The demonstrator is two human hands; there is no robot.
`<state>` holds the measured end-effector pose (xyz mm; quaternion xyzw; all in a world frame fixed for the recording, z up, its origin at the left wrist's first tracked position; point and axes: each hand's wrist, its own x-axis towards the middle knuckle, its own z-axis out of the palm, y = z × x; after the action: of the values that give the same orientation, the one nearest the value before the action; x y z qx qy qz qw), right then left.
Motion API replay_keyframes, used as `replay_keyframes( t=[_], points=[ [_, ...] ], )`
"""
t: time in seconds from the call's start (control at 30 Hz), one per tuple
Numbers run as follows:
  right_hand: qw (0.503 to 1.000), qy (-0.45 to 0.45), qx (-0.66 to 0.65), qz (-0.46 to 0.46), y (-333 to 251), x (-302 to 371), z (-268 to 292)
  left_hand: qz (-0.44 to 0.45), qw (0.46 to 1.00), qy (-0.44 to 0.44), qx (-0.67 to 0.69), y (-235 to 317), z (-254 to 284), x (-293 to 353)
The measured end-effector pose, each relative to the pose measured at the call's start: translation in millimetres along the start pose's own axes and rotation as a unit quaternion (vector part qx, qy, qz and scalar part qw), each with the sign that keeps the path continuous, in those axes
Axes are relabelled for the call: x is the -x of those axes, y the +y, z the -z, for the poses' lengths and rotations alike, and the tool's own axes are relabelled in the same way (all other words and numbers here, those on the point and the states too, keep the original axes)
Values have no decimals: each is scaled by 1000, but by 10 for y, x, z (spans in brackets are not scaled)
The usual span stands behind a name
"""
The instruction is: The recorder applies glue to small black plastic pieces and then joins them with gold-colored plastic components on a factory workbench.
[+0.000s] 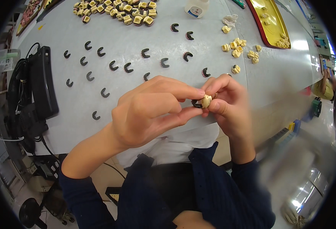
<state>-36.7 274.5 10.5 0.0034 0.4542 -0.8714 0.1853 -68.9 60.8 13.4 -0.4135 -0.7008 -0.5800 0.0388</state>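
Over the table's near edge, both hands meet at one small pair of parts. My left hand (147, 108) pinches a black C-shaped piece (195, 104) between thumb and forefinger. Against it sits a small cream-coloured plastic piece (206, 101), pinched by my right hand (231, 101). The two parts touch; whether they are joined I cannot tell. Beyond my hands, several more black C-shaped pieces (165, 63) lie spread over the table, some showing pink along the outer edge. To the right lie several loose cream pieces (236, 47).
On the grey table (118, 28), a heap of cream-and-dark pieces (128, 8) lies at the far side. A clear bottle (197, 8) stands near it. At far right is a yellow tray with a red rim (257, 23). A black device (44, 82) with cables lies at left.
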Motion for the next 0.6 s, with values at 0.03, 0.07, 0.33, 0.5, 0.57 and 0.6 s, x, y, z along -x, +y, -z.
replay_keyframes(
  t=[0.03,0.07,0.33,0.5,0.57,0.6],
  points=[
    [1000,-1,-2,-1,3,-10,-7,-2,1000,2,-3,-10,-10,8],
    [999,12,25,-19,-34,-7,-54,-8,1000,7,-2,-9,-18,11],
    [997,-49,-4,-62,-144,53,90,-50,992,53,-107,113,-122,-66],
    [966,41,226,119,-397,255,526,-17,977,21,-211,89,-188,-204],
    [947,78,278,142,-484,300,578,73,969,-12,-237,72,-266,-248],
    [925,135,324,147,-494,305,577,67,969,-12,-237,79,-302,-286]
  ],
)
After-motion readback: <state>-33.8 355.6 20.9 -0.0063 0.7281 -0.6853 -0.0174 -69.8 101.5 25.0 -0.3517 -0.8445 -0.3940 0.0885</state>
